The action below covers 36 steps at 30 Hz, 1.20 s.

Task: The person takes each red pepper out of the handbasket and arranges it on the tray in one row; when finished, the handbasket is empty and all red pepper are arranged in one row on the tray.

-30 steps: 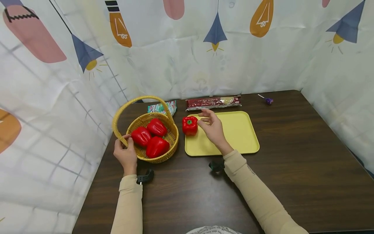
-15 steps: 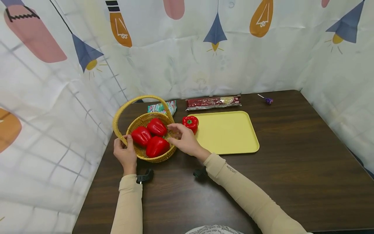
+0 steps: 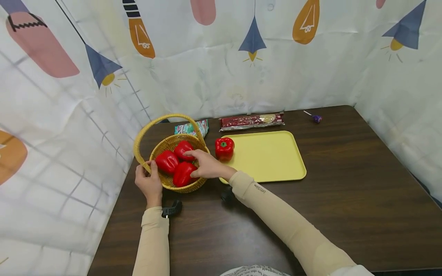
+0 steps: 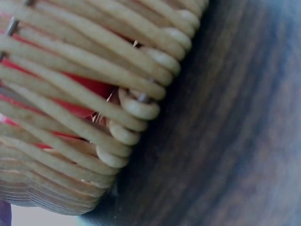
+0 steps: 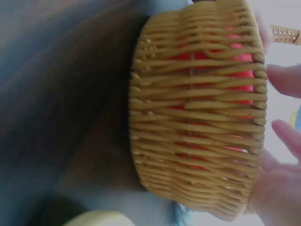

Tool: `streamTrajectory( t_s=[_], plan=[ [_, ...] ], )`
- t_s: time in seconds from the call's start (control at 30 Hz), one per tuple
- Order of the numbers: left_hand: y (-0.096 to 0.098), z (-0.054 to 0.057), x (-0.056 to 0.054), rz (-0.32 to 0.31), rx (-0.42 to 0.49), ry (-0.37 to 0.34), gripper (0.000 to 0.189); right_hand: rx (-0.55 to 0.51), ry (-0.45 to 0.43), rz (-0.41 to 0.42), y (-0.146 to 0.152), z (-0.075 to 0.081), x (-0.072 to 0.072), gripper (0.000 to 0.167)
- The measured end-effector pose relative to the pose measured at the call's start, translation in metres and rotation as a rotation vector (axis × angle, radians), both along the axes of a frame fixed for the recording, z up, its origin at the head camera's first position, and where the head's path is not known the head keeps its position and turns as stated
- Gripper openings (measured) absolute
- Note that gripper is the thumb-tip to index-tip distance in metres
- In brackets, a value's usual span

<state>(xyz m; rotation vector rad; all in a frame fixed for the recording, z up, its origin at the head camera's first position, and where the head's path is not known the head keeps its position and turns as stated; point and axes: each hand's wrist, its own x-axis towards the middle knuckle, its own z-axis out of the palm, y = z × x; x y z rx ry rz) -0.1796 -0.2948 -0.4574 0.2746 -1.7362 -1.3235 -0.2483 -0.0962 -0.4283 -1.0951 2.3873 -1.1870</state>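
While in basket (image 3: 200, 184), pepper (image 3: 183, 174) under grip (image 3: 204, 165).

Three peppers (image 3: 174, 163) lie in the wicker basket (image 3: 179, 186) at the table's (image 3: 345, 214) left, with a tray (image 3: 272, 157) just to its right. A fourth pepper (image 3: 224, 148) sits on the tray's far-left corner. A pasta packet (image 3: 252, 120) lies beyond the tray, and a snack packet (image 3: 191, 127) lies beyond the basket.

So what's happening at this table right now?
A person sits at a dark table. The left hand holds the wicker basket by its handle, while the right hand reaches in over the three red peppers inside. A fourth red pepper sits on the yellow tray beside it.
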Motion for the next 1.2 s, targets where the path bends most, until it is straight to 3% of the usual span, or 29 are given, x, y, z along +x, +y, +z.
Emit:
streamTrajectory(
  t_s=[0.13,0.53,0.8,1.0,1.2],
  plan=[
    [0.001,0.001,0.000,0.006,-0.001,-0.004,0.021,0.084,0.030,0.071,-0.003,0.001,-0.003,0.077],
    [-0.001,-0.001,0.000,0.026,-0.033,0.002,0.022,0.190,0.014,0.142,-0.010,0.007,-0.007,0.072],
    [0.000,-0.003,0.001,0.018,-0.025,-0.012,0.022,0.268,0.094,0.156,-0.017,0.007,-0.005,0.076],
    [0.000,-0.004,0.002,0.014,-0.032,-0.012,0.021,0.265,0.088,0.126,-0.019,0.005,-0.004,0.080],
    [-0.001,-0.002,0.001,0.021,-0.034,-0.008,0.021,0.189,0.073,0.095,-0.017,0.004,-0.001,0.083]
  ],
)
